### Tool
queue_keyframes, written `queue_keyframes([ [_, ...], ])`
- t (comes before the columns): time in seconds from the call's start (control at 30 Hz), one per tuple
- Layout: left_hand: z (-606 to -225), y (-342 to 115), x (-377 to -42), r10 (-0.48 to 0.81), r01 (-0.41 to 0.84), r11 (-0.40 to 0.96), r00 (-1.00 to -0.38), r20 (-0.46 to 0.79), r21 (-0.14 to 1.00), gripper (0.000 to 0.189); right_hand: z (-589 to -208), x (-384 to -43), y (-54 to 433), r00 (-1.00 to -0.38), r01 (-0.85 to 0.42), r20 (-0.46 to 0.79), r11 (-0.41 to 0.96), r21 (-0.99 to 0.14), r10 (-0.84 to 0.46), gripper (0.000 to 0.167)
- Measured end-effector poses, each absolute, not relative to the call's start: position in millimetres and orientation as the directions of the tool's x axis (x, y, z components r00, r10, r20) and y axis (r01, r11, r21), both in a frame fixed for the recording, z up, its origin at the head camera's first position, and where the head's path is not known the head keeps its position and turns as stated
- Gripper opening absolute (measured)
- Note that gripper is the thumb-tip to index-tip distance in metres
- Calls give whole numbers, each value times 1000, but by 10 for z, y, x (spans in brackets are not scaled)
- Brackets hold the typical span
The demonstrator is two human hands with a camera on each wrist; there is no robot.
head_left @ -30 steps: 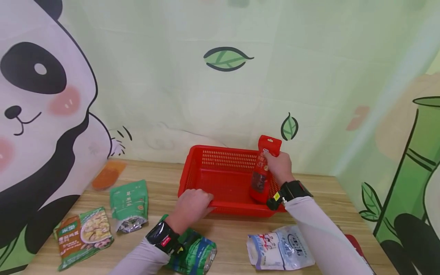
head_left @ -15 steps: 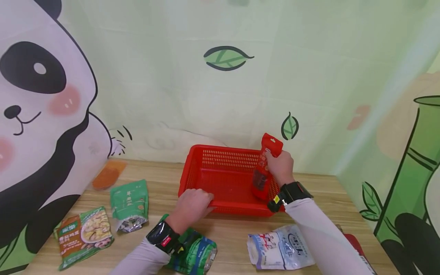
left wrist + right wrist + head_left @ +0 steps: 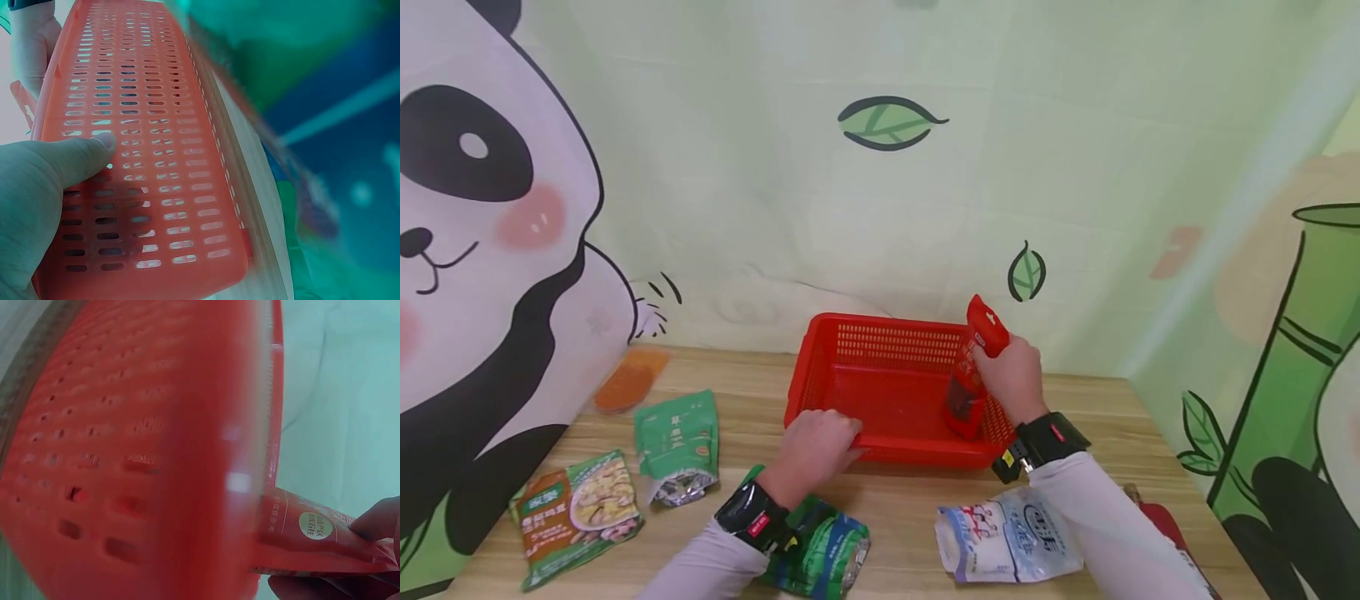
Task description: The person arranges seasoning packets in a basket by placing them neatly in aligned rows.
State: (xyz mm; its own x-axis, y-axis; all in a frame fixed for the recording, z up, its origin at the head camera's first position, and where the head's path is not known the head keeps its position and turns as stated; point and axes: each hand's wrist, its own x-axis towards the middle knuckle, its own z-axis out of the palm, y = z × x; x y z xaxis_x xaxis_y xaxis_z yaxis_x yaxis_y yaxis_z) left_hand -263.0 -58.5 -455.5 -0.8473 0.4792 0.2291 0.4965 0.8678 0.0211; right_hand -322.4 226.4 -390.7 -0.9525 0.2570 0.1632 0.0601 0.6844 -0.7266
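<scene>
A red plastic basket (image 3: 917, 451) with slotted walls stands on the table against the backdrop. My left hand (image 3: 816, 450) grips its near rim left of the middle; in the left wrist view the thumb (image 3: 84, 156) presses on the outer wall. At the basket's right end my right hand (image 3: 1017, 383) pinches a red snack pouch (image 3: 962, 398) by its upper part. The pouch stands tilted, its lower end inside the basket and its top above the far rim. In the right wrist view the basket wall (image 3: 119, 456) hides the pouch's lower part.
On the left lie a green pouch (image 3: 679, 446) and a brown-green food bag (image 3: 580, 517). A green-blue packet (image 3: 827, 550) lies under my left wrist. A white-blue bag (image 3: 1007, 537) lies front right; a dark red item (image 3: 1168, 529) is partly behind my right sleeve.
My right hand has shifted slightly and turned the red pouch, so its front now faces more to the side. The left hand keeps its place on the rim. The head view has shifted a little.
</scene>
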Motion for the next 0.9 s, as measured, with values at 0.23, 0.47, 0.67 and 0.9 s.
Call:
queue_keyframes([
  [0.23, -4548, -594, -2630, 481, 501, 865, -842, 244, 25, 31, -3967, -3137, 2196, -958, 14, 205, 746, -666, 200, 39],
  [0.47, -4557, -592, -2629, 480, 501, 865, -844, 241, 34, 30, -4023, -3099, 2220, -949, -13, 239, 728, -686, 208, 38],
  [0.67, -4545, -589, -2622, 470, 491, 870, -851, 235, 39, 30, -4040, -3106, 2249, -935, -45, 292, 752, -658, 200, 35],
  [0.9, -4534, -580, -2615, 467, 485, 874, -855, 224, 33, 30, -4052, -3129, 2234, -932, -60, 310, 768, -638, 185, 35],
])
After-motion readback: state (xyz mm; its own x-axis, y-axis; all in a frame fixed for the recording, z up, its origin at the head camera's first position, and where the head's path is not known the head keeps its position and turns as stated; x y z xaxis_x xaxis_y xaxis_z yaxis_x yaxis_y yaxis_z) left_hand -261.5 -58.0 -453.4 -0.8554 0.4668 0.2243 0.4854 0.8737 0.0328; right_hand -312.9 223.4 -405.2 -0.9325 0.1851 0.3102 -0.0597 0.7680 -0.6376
